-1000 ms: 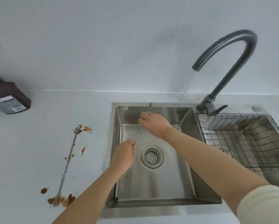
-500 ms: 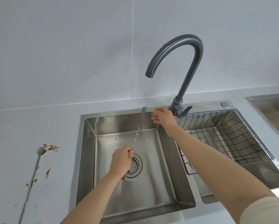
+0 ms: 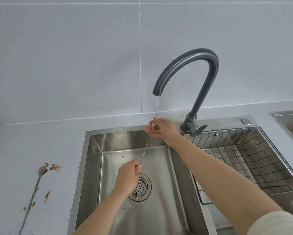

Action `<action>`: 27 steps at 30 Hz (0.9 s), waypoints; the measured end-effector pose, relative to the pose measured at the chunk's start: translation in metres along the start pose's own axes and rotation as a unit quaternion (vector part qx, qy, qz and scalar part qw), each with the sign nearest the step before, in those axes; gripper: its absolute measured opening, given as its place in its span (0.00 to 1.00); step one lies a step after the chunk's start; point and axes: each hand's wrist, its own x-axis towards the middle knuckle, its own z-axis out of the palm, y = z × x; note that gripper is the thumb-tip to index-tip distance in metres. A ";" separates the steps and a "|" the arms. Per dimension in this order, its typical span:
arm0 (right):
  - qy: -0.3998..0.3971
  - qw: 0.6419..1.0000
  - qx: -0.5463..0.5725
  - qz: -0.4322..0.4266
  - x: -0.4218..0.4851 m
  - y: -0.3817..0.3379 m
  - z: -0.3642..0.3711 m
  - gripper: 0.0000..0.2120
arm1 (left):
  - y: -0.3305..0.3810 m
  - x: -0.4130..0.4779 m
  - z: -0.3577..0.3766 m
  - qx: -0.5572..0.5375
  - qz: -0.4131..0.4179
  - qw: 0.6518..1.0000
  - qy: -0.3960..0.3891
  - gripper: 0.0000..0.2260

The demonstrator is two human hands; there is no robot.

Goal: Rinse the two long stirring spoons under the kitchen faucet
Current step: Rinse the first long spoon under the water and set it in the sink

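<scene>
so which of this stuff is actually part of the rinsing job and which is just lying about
In the job: held spoon, left hand, right hand, dirty spoon on the counter, faucet, water stream, sink.
Lying about: wire basket, brown spill.

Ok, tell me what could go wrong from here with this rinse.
1. The water stream from the faucet is thin and lands only at the upper end of the held stirring spoon, by the right hand; the twisted shaft may stay dirty.
2. The left hand pinches the thin lower shaft; it could slip into the sink basin.
3. The second stirring spoon lies on the countertop amid brown residue; that may dry on.
</scene>
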 end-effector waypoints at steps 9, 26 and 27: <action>0.015 0.999 -0.039 -0.030 0.006 -0.007 0.002 0.15 | 0.002 0.005 0.001 -0.021 -0.001 1.000 0.002 0.13; 0.004 0.998 0.033 -0.056 0.000 -0.013 0.006 0.08 | 0.013 0.010 -0.014 -0.029 0.011 0.999 0.018 0.10; 0.000 0.998 0.038 -0.059 0.000 -0.013 0.006 0.08 | 0.013 0.009 -0.015 -0.027 0.012 0.999 0.019 0.10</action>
